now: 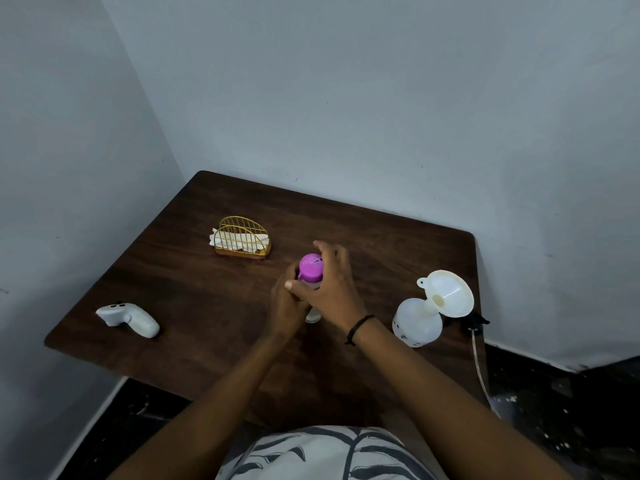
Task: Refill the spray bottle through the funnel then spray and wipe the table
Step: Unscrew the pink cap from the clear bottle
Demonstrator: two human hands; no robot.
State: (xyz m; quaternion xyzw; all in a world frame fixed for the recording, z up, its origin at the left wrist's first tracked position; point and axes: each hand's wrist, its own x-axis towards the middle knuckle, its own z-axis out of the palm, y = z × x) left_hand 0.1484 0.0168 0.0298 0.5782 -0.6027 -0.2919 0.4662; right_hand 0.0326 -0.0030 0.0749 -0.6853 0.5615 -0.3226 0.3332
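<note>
A clear bottle with a purple cap point(310, 267) stands in the middle of the dark wooden table point(194, 306). My left hand point(287, 306) grips its body from the left. My right hand point(332, 285) wraps around the purple cap and neck. At the right stands a white spray bottle body point(417, 322) with a white funnel point(450, 292) seated tilted in its neck. The black spray head point(476, 322) with its tube lies at the table's right edge. Folded white tissues sit in a gold wire holder point(242, 239) behind the bottle.
A white hand-held device point(128, 318) lies at the left of the table. Grey walls close in on the left and behind. The table's right edge drops to a dark speckled floor point(554, 410).
</note>
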